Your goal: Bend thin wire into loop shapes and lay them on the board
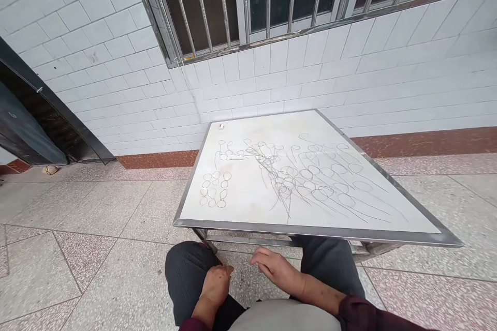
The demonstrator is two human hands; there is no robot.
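Observation:
A white board-like tabletop with a grey metal edge bears pencil-like drawn circles and long curved lines. On its far left corner lies a small white and red object. My left hand rests by my left knee, below the table's front edge; its fingers are mostly hidden, so I cannot make out whether they hold anything. Over my lap, my right hand hangs with loosely bent fingers and nothing visible in them. The two hands are apart, and neither touches the tabletop.
Behind the table stands a white tiled wall with a barred window. A dark doorway opens at the left, with a small round tan object on the floor beside it. My knees are at the table's front edge.

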